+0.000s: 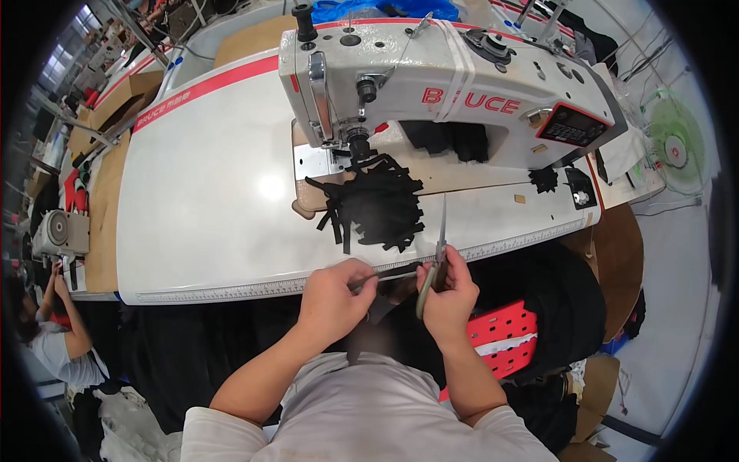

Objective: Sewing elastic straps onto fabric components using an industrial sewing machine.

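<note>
Over the front edge of the sewing table, my left hand point(337, 299) pinches one end of a narrow black fabric strip point(399, 271). The strip stretches across to my right hand point(453, 299), whose fingers are wrapped round a pair of scissors point(441, 250). Their blades point up and away from me, and the handles look dull green. Whether the right fingers also grip the strip, I cannot tell. Just beyond both hands lies a heap of short black fabric strips point(377, 206), in front of the presser foot point(358, 145) of a white sewing machine point(369, 46).
A ruler strip point(231, 292) runs along the table's front edge. A smaller black scrap pile point(543, 180) sits at the right. Dark cloth point(192, 346) hangs below the edge, beside a red perforated panel point(504, 337). Another person point(69, 339) works at the far left; a green fan point(677, 146) stands right.
</note>
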`<state>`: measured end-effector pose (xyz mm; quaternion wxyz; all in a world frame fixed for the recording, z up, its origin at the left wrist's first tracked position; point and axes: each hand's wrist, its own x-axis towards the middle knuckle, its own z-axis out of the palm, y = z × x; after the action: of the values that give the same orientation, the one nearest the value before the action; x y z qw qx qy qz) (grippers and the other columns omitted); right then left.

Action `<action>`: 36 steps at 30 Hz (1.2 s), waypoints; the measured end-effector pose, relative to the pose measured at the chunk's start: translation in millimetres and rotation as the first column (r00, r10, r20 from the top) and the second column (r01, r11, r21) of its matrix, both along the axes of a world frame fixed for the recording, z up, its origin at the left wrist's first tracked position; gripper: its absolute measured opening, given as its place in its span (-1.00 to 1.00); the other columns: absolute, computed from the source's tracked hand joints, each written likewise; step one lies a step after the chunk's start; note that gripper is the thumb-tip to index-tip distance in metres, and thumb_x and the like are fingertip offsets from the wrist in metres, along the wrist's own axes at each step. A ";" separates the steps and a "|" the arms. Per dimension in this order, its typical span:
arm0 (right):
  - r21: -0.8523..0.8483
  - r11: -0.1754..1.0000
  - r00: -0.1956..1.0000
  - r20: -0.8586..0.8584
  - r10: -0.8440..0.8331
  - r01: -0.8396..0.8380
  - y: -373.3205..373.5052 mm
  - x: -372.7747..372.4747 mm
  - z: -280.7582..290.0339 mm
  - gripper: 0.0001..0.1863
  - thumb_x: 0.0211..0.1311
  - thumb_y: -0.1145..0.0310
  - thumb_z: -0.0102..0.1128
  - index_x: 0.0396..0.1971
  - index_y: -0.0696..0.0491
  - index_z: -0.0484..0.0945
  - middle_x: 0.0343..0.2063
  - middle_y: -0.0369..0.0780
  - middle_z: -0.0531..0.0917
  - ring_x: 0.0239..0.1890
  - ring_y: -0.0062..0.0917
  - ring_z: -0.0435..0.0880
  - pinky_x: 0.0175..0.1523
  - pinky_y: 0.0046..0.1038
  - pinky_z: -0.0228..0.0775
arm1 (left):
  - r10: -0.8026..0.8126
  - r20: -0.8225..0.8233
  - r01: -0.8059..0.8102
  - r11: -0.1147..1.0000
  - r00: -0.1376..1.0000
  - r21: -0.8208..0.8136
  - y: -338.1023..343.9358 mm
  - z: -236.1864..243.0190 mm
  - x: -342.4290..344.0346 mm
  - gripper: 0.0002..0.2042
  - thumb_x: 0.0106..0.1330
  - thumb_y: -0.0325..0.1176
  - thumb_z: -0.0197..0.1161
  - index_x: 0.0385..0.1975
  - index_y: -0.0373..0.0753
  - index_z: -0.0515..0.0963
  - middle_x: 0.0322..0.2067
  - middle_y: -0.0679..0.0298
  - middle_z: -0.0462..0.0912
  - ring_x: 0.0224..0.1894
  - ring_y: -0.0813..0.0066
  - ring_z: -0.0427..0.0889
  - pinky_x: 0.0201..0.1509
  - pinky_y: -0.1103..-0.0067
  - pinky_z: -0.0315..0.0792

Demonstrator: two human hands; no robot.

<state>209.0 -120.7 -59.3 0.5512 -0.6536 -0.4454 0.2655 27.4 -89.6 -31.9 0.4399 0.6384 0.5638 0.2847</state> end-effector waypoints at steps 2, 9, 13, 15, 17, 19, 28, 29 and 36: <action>0.012 1.000 1.000 -0.003 -0.007 0.007 0.2 0.8 1.5 -0.59 0.10 0.61 0.39 -0.01 0.23 0.55 -0.53 -0.30 0.63 -0.47 -0.76 0.57 -0.36 -0.67 0.44 | -0.010 0.024 0.010 1.000 1.000 0.008 1.4 0.1 0.4 -0.86 0.20 -0.40 0.34 -0.33 -0.32 0.63 -0.46 0.11 0.73 -0.53 0.33 0.69 -0.41 0.51 0.52; 0.173 0.985 0.998 0.056 0.002 -0.012 20.1 11.8 61.5 -0.55 0.12 0.49 0.39 0.02 0.23 0.50 -0.41 -0.21 0.67 -0.39 -0.63 0.60 -0.24 -0.54 0.49 | -0.026 0.349 0.078 0.988 0.937 -0.136 68.4 63.4 8.2 -0.95 0.28 -0.51 0.28 -0.35 -0.35 0.58 -0.44 0.33 0.66 -0.37 0.68 0.62 -0.34 0.71 0.46; -0.102 0.839 0.841 -0.166 0.515 -0.534 -4.2 17.5 63.4 -0.55 0.26 0.37 0.29 0.08 0.18 0.38 -0.45 -0.26 0.58 -0.44 -0.55 0.53 -0.29 -0.47 0.42 | 0.097 0.330 0.017 0.945 0.939 -0.327 101.7 61.6 1.6 -0.92 0.28 -0.47 0.30 -0.35 -0.34 0.61 -0.47 0.27 0.68 -0.56 0.73 0.45 -0.54 0.73 0.27; -0.115 0.726 0.706 -0.381 0.598 -0.677 -4.5 18.7 56.6 -0.56 0.30 0.37 0.26 0.11 0.16 0.36 -0.48 -0.31 0.55 -0.46 -0.59 0.51 -0.33 -0.49 0.39 | 0.116 0.348 0.012 0.939 0.930 -0.344 105.7 57.3 -4.2 -0.93 0.26 -0.45 0.31 -0.35 -0.30 0.62 -0.48 0.26 0.68 -0.63 0.73 0.34 -0.57 0.74 0.18; -0.186 0.641 0.626 -0.528 0.574 -0.745 -5.4 17.9 47.0 -0.60 0.36 0.40 0.19 0.14 0.14 0.38 -0.51 -0.39 0.49 -0.52 -0.71 0.44 -0.41 -0.58 0.30 | 0.148 0.417 0.028 0.921 0.897 -0.388 104.1 52.8 -9.8 -0.94 0.26 -0.44 0.32 -0.37 -0.27 0.62 -0.48 0.27 0.68 -0.65 0.73 0.35 -0.57 0.75 0.16; -0.198 0.634 0.615 -0.568 0.547 -0.747 0.4 15.1 47.9 -0.58 0.36 0.41 0.19 0.16 0.13 0.37 -0.52 -0.38 0.49 -0.53 -0.75 0.41 -0.44 -0.61 0.25 | 0.149 0.446 0.037 0.924 0.882 -0.381 102.2 54.0 -12.1 -0.94 0.25 -0.43 0.32 -0.38 -0.26 0.62 -0.48 0.27 0.69 -0.65 0.73 0.35 -0.57 0.75 0.16; -0.206 0.647 0.635 -0.545 0.547 -0.734 25.1 8.8 54.6 -0.56 0.32 0.47 0.22 0.17 0.16 0.40 -0.40 -0.35 0.56 -0.39 -0.79 0.47 -0.29 -0.65 0.35 | 0.157 0.459 0.048 0.913 0.875 -0.405 101.2 52.5 -13.3 -0.94 0.25 -0.42 0.33 -0.37 -0.25 0.63 -0.47 0.27 0.69 -0.63 0.73 0.36 -0.56 0.73 0.18; -0.204 0.664 0.662 -0.490 0.566 -0.719 26.5 7.0 53.5 -0.57 0.31 0.49 0.22 0.17 0.14 0.41 -0.46 -0.38 0.53 -0.50 -0.79 0.43 -0.41 -0.67 0.29 | 0.156 0.464 0.049 0.915 0.872 -0.401 101.6 52.7 -12.8 -0.93 0.26 -0.42 0.33 -0.37 -0.26 0.64 -0.47 0.27 0.69 -0.63 0.72 0.37 -0.55 0.73 0.18; -0.190 0.715 0.725 -0.366 0.584 -0.672 34.9 8.3 51.6 -0.59 0.29 0.53 0.24 0.14 0.14 0.47 -0.48 -0.39 0.55 -0.58 -0.81 0.41 -0.51 -0.69 0.21 | 0.130 0.452 0.076 0.909 0.883 -0.409 109.6 53.6 -15.0 -0.93 0.27 -0.42 0.30 -0.36 -0.27 0.64 -0.46 0.28 0.69 -0.62 0.72 0.37 -0.54 0.73 0.19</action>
<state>217.3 -85.8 -7.7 0.3736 -0.4944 -0.5125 0.5944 12.5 20.0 21.7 0.6843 0.4340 0.4969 0.3105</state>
